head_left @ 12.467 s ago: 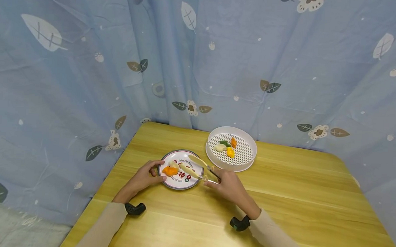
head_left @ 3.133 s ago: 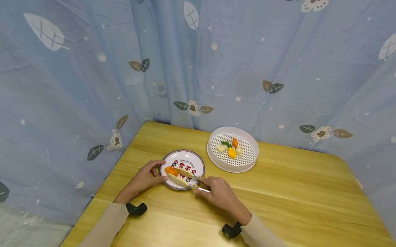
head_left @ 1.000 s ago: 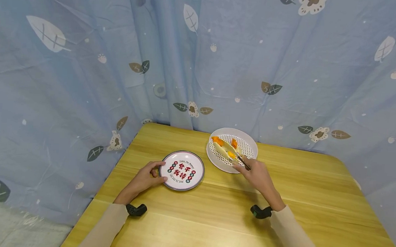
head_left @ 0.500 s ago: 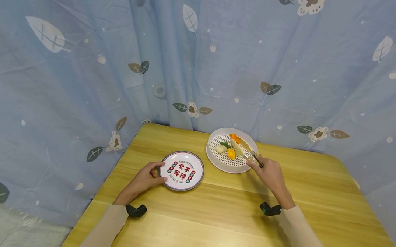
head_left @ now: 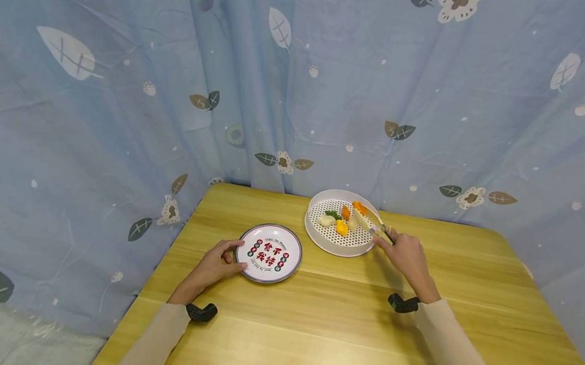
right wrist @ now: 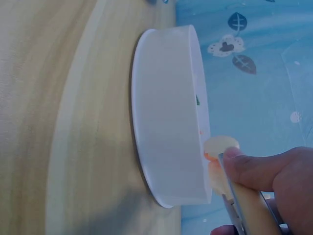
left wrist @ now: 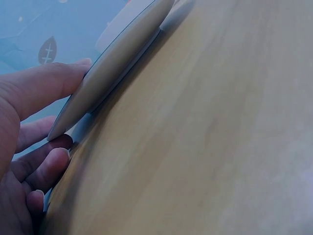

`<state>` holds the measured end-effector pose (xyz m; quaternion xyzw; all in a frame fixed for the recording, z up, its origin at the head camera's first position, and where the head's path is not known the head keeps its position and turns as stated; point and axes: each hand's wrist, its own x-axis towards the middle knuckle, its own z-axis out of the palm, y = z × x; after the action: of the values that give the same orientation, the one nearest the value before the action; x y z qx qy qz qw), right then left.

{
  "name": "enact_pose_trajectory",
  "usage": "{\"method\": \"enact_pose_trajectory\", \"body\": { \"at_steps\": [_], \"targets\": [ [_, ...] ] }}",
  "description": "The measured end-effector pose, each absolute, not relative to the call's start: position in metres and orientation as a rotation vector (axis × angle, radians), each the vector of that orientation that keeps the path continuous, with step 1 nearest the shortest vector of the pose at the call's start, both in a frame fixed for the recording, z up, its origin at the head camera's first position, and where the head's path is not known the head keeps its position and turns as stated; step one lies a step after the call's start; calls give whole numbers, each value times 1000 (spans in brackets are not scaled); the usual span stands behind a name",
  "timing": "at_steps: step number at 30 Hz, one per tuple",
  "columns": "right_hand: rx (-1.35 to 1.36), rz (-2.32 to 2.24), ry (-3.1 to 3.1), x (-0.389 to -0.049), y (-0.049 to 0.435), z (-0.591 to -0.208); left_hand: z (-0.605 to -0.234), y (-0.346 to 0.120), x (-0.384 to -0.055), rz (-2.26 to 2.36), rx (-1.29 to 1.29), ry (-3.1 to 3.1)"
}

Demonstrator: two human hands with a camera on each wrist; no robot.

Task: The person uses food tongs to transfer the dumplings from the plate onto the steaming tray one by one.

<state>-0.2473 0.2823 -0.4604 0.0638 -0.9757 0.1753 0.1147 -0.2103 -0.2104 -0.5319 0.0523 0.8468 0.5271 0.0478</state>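
My left hand (head_left: 217, 263) pinches the left rim of a round white plate (head_left: 291, 253) with red and dark lettering; no food lies on it. In the left wrist view, fingertips (left wrist: 58, 156) sit under the plate's edge. My right hand (head_left: 409, 258) holds tongs (head_left: 364, 222) with cream-coloured tips. Between those tips is an orange dumpling-shaped piece (head_left: 358, 207), at the back right inside a white perforated steamer tray (head_left: 336, 248). Also in the tray are a white piece (head_left: 326, 221), a green one (head_left: 332, 213), a yellow one (head_left: 341, 228), an orange-brown one (head_left: 346, 212) and a cream one (head_left: 352, 225).
The wooden table (head_left: 286, 334) runs back to a blue patterned curtain (head_left: 335, 97) just behind the tray. The tray's upright wall (right wrist: 168, 107) stands close to the right hand. Both wrists carry a black camera mount (head_left: 201, 312).
A cream piece and then the orange piece have gone from the plate to the tray. Lately the tongs shifted right across the tray with the orange piece. The left hand stayed at the plate.
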Motion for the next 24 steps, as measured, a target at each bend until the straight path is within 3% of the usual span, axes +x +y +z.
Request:
{"method": "enact_pose_trajectory", "body": {
  "at_steps": [24],
  "targets": [
    [82, 383, -3024, -266, 273, -452, -533, -211, -210, 1614, 170, 2577]
  ]
}}
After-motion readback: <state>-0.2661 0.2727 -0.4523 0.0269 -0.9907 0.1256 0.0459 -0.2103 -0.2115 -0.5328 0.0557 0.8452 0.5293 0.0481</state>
